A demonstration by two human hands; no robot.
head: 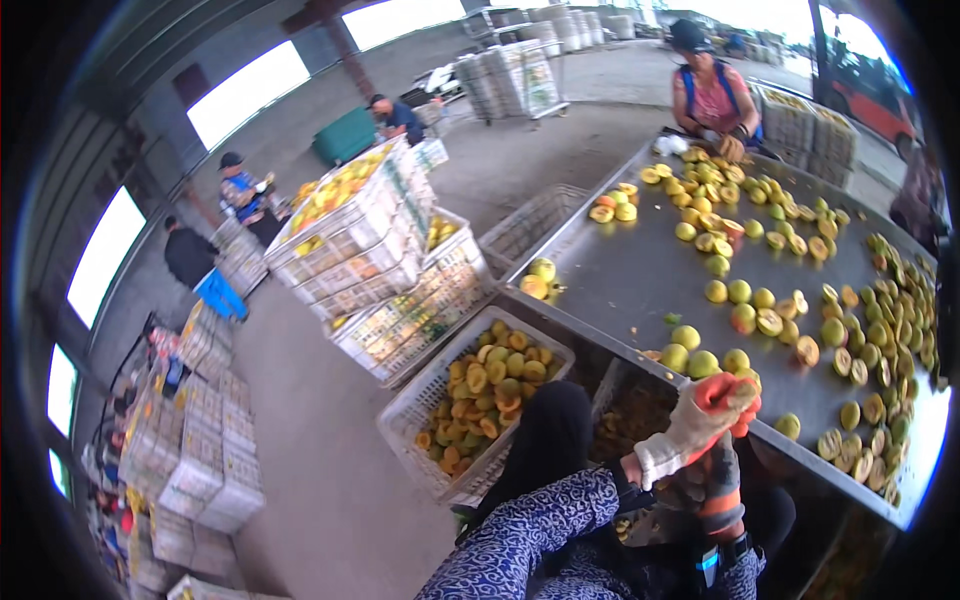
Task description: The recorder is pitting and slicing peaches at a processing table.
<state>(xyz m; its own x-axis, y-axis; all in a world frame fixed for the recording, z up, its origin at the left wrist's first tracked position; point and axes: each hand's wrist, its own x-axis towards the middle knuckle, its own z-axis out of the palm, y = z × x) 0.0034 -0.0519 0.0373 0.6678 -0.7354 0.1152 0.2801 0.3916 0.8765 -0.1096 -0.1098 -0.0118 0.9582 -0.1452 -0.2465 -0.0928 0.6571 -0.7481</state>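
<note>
My left hand (705, 424), in a white work glove with an orange coated palm, is raised at the near edge of a metal worktable (615, 285). Its fingers are curled around a pale yellow piece of fruit (741, 394), partly covered by the glove. Just below it is my right hand (721, 484), in a grey and orange glove. Blur and the left hand hide its fingertips, so what it holds cannot be made out. Whole peaches (703, 364) sit on the tabletop beside my left hand. Many halved peaches (874, 409) are spread along the table's right side.
A white plastic crate (401, 420) of peach halves stands left of my knee. Beside it, a crate (619, 375) contains brown scraps. Stacked fruit crates (352, 274) rise beyond. A co-worker (712, 97) handles fruit at the table's far end; others work at the left.
</note>
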